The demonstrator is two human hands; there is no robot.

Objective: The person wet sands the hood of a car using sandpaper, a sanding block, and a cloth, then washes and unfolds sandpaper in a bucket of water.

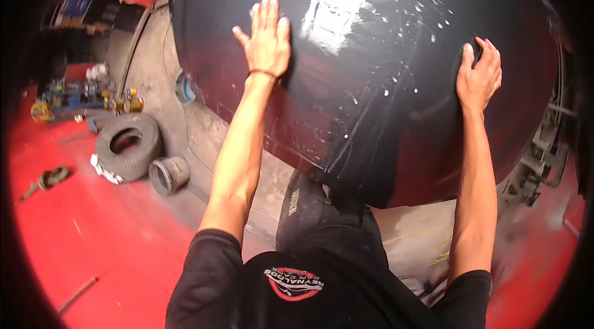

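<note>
Black glossy panel (365, 121) is under 2 hands, probably for steadying it: left hand (266, 50) flat, fingers spread; right hand (479, 80) loosely curved, grasping nothing.

Dark panel (346, 87), cropped beyond left hand (267, 50) and right hand (480, 78), both hidden palm-side. Clutter (93, 97) leftward of left hand, too small to identify.

Panel (365, 75) ahead, tire (143, 154) left, container (179, 171) beside tire
</note>
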